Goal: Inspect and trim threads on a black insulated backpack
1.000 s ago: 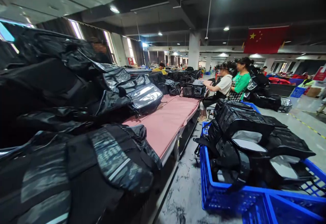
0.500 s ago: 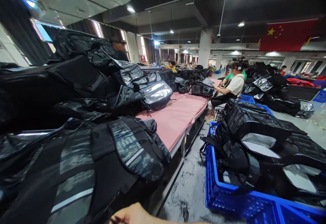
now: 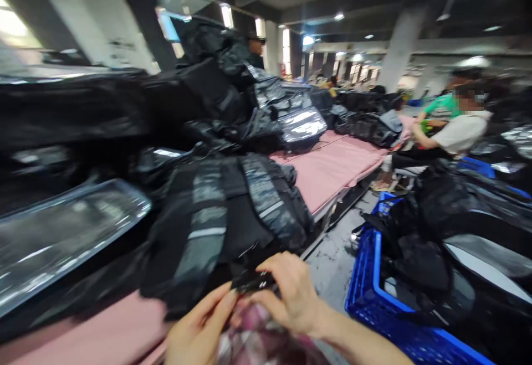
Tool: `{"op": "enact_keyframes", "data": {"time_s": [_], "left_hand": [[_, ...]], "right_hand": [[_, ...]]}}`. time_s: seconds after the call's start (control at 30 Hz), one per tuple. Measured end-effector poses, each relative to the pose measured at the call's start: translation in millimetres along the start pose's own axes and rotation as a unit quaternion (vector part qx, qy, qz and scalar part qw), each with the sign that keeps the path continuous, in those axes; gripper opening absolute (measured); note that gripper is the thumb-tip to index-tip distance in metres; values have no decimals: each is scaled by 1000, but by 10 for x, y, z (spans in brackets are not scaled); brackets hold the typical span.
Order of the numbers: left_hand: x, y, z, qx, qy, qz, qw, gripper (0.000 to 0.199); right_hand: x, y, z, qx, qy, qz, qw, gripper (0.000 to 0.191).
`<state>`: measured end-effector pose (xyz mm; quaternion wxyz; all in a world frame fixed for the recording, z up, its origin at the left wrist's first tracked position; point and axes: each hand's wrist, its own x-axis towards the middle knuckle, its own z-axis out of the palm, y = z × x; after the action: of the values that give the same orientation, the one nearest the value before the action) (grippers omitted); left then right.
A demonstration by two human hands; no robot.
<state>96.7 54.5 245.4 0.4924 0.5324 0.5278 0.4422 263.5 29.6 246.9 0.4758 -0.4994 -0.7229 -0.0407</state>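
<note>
My right hand (image 3: 291, 290) is closed round a small black piece (image 3: 253, 281), perhaps a buckle, close to my body. Beside it, my left hand (image 3: 203, 326) pinches the left end of the same piece between thumb and fingers. Just beyond both hands lies a black backpack (image 3: 236, 204) with grey camouflage panels and pale reflective strips, on the pink table (image 3: 341, 160). A clear-windowed black bag (image 3: 70, 232) rests to the left. Motion blur hides the piece's details.
Black and silver bags (image 3: 208, 88) are heaped at the back left. A blue crate (image 3: 369, 282) full of black bags stands on the floor at the right. Two people sit beyond it, one in a white top (image 3: 465, 132), one in green (image 3: 443, 107).
The view has swung left and down. My left hand has come into view, and both hands now meet at the black piece. More of the pink table shows at the lower left.
</note>
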Motion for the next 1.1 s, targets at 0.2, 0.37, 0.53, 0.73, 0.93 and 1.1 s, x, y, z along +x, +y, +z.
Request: {"op": "enact_keyframes", "data": {"time_s": [0.2,0.37,0.53,0.73,0.93,1.1], "left_hand": [[-15,226,81,-100,-18,4,995,39],[-48,310,85,-180,-37,-10,983,34],[-77,335,90,-203,-62,-11,977,33],[-82,228,120,-207,-54,-11,977,32],[-82,163,185,-147,-41,-5,988,27],[-147,9,-110,64,-124,26,990,24]], "right_hand": [[112,122,49,33,-72,-7,997,22],[90,176,-53,53,-111,132,984,38],[103,11,-123,11,-35,10,999,13],[122,25,-54,-12,-7,-42,999,11],[68,13,-25,25,-45,1,999,14],[-184,374,-24,50,-44,132,989,18]]}}
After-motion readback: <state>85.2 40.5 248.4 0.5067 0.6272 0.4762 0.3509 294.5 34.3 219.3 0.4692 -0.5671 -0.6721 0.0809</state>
